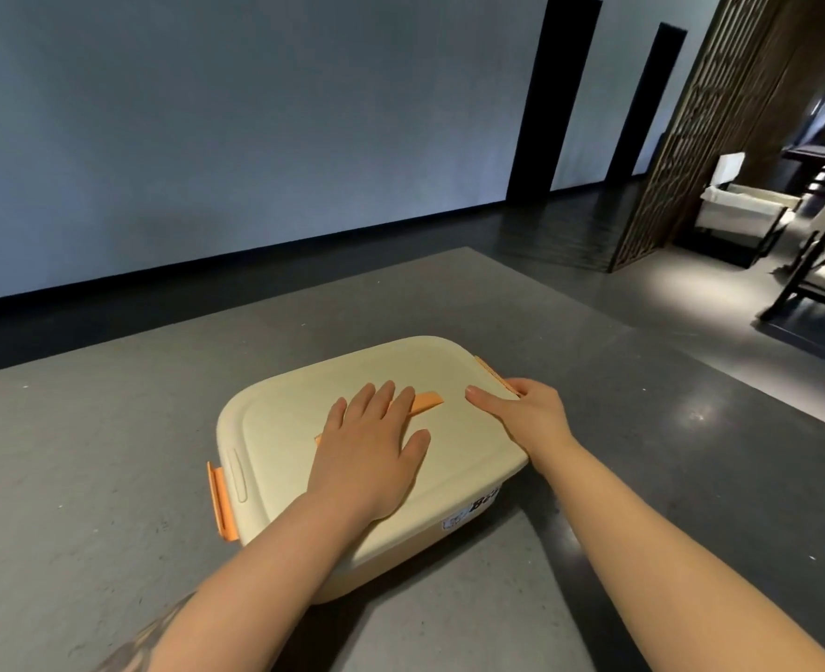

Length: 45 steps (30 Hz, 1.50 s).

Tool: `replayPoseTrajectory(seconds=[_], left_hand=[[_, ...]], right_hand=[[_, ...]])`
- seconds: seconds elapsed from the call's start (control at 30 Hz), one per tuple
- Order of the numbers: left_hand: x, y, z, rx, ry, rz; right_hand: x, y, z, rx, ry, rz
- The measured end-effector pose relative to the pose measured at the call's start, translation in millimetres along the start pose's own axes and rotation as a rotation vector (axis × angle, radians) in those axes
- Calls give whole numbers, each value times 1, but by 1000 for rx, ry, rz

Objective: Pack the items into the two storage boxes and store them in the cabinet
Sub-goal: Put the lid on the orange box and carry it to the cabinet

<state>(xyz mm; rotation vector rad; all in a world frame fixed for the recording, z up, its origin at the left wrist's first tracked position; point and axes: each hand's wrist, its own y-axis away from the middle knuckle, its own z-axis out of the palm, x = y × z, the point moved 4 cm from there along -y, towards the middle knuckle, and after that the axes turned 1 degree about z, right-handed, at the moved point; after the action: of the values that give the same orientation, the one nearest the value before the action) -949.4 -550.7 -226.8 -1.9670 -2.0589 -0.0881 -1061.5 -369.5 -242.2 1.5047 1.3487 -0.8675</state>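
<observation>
Grey table (pixel 110 453), dark floor and pale wall beyond. Left hand (pixel 372 443) lies flat, fingers straight, pressing the cream lid (pixel 352 375) of the storage box (pixel 401 550), covering the orange handle (pixel 427 401). Right hand (pixel 529 412), just right of it, curls over the lid edge at the right orange latch (pixel 490 368), thumb on top. Left latch (pixel 221 502) sits left of the left hand.

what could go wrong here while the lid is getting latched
The left orange latch sticks out, seemingly unclipped, so the lid may pop up if lifted. The right hand curls over the right latch; fingers could get pinched. The left hand presses flat, which might slide the storage box.
</observation>
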Motion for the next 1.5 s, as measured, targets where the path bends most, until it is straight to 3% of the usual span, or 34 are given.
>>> replayPoseTrajectory(seconds=[0.17, 0.27, 0.37, 0.43, 0.57, 0.77, 0.87, 0.93, 1.13, 1.4, 1.5], left_hand=[[-2, 0, 2, 19, 6, 1], [1, -2, 1, 25, 18, -1], [0, 2, -11, 85, 120, -14], [-16, 16, -24, 182, 195, -79], [-73, 63, -34, 272, 210, -279], [-98, 113, -19, 251, 732, -501], [-91, 114, -17, 280, 913, -556], [-83, 110, -19, 341, 868, -534], [-66, 104, -20, 322, 697, -545], [-64, 98, -24, 178, 363, -501], [-66, 98, -25, 140, 338, -477]], right_hand=[[-14, 10, -5, 74, 257, -235], [-23, 13, -6, 68, 400, -280], [-30, 22, 1, 90, 767, -295], [-31, 36, 23, 61, 982, -414], [-29, 80, 88, -211, 989, -562], [-37, 117, 144, -389, 1079, -720], [-38, 120, 150, -392, 1087, -731], [-39, 119, 148, -387, 1086, -727], [-40, 123, 149, -361, 1068, -730], [-41, 122, 151, -347, 1075, -755], [-41, 121, 151, -368, 1076, -754]])
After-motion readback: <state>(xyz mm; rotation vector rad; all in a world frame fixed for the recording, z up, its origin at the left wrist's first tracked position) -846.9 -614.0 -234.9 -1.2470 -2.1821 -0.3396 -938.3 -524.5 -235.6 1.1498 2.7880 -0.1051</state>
